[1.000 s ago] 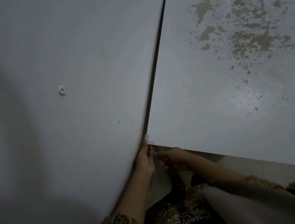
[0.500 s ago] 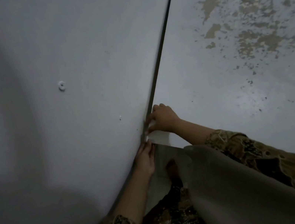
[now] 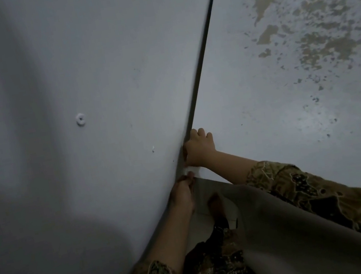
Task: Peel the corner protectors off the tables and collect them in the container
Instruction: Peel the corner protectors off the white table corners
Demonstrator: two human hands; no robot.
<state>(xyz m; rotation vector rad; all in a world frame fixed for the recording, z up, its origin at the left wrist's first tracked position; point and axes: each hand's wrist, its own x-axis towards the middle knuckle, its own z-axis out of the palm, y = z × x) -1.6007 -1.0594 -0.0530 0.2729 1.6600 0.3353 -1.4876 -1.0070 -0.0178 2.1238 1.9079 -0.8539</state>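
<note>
On the left, a grey tabletop with a small white ring. My left hand pinches the pale corner protector at the seam; my right hand presses curled fingers on the worn, peeling tabletop.

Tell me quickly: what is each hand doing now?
Left hand: pinches the corner protector.
Right hand: rests on the right table; grip cannot be told.

No readable text, label or number anywhere.
</note>
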